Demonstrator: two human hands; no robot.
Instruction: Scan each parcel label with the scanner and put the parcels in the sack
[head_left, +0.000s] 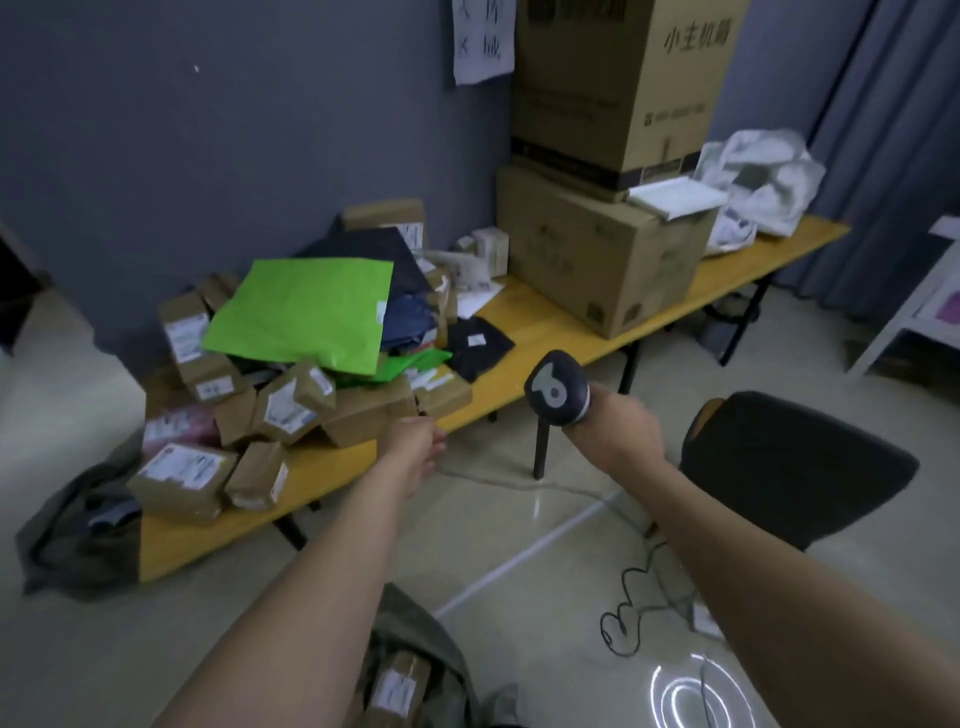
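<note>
Parcel labels (283, 408) were too blurred to read. Sack (448, 656) ran off the bottom edge. Scanner (555, 391) handle was hidden inside the right grip (618, 432). Left grip (414, 442) was smeared, finger pose unclear.

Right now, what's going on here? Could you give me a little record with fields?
Right hand: grips a dark handheld scanner
Left hand: at the pile of brown taped parcels by the table edge; grip unclear
Yellow wooden table: holds the pile, with a bright green flat mailer on top
Grey-green fabric sack: on the floor below, with a brown labelled parcel inside
</note>
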